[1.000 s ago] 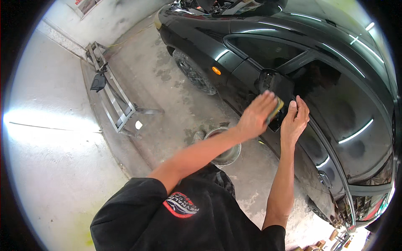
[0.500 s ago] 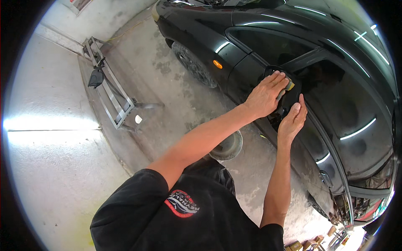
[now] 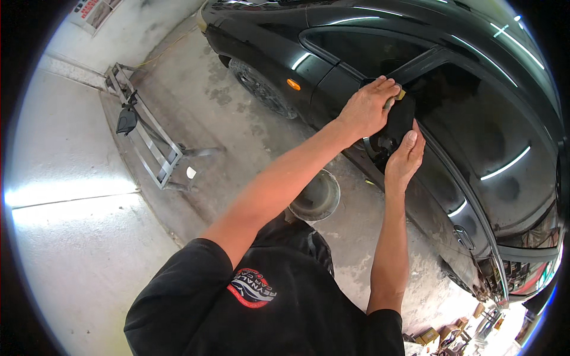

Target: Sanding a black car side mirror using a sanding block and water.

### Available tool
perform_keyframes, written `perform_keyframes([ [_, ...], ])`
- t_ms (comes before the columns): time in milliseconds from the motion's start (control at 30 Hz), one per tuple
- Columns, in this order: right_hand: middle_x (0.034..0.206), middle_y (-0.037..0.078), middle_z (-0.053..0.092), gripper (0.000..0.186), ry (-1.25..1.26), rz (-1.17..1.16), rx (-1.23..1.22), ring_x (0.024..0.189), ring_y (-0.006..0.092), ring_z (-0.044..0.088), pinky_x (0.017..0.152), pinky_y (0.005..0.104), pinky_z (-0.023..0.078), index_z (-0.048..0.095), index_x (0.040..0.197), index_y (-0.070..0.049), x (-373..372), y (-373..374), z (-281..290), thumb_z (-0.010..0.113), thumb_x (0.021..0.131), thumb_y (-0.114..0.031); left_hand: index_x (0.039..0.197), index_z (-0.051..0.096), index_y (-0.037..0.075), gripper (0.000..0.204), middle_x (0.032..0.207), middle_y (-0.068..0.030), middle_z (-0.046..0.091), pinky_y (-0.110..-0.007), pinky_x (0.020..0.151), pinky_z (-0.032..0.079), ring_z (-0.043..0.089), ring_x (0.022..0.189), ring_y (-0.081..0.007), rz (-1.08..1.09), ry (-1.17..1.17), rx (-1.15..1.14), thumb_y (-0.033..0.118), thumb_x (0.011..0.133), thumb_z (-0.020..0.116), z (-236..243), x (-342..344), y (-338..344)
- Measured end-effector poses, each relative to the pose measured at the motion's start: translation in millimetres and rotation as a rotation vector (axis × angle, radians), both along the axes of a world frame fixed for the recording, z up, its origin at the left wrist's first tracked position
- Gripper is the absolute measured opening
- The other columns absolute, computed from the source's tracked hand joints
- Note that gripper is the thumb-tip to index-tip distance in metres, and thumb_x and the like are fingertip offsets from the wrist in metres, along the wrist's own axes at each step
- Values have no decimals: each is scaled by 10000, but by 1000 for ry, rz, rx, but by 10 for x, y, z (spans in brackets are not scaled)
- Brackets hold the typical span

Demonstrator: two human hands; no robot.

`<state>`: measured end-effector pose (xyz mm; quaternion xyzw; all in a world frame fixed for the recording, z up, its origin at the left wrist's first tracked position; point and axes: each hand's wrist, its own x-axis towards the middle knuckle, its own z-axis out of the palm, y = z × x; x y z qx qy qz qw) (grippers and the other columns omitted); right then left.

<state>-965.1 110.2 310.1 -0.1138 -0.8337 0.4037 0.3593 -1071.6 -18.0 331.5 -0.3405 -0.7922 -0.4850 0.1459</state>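
My left hand (image 3: 365, 110) is bent over a small pad (image 3: 401, 95) with a yellowish edge. It presses the pad to the far end of the car's black side mirror (image 3: 399, 121). Most of the pad is hidden under the fingers. At the near end of the mirror my right hand (image 3: 407, 157) grips its edge, thumb in sight and the other fingers largely behind. The mirror's shell looks glossy and dark. It sits by the front side window of a black car (image 3: 332, 86).
Below my left forearm a round basin (image 3: 317, 199) stands on the concrete floor. A metal frame stand (image 3: 157, 139) with a black part hung on it runs along the white wall at left. Boxes (image 3: 427, 337) lie at the lower right. An orange side lamp (image 3: 293, 84) marks the fender.
My left hand and the pad have slid farther away along the mirror, toward its far edge. My right hand keeps its place on the mirror. The whole view has shifted slightly.
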Motion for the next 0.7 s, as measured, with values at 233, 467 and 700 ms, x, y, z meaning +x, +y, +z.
perform_keyframes([
  [233, 1322, 248, 673, 488, -54, -18, -66, 1182, 414, 636, 1054, 493, 454, 639, 1415, 16, 74, 73, -53, 433, 1166, -351, 1438, 576, -75, 494, 1514, -274, 558, -517, 1216, 409, 470, 1474, -467, 19, 137, -136, 35, 958, 616, -139, 1013, -151],
  [467, 1318, 240, 677, 530, -81, -24, -26, 1153, 408, 638, 1036, 490, 465, 636, 1419, 13, 49, -31, 29, 402, 1172, -392, 1458, 606, -3, 484, 1555, -225, 557, -513, 1242, 394, 477, 1494, -409, 41, 6, -106, 57, 979, 626, 117, 98, 73],
  [700, 1308, 229, 693, 548, 13, -39, -212, 1088, 351, 678, 979, 456, 516, 644, 1405, 18, 84, 117, -71, 397, 1172, -412, 1395, 641, 5, 407, 1490, -205, 623, -506, 1196, 449, 552, 1425, -407, -92, 218, -190, 84, 995, 634, 115, 688, -48],
])
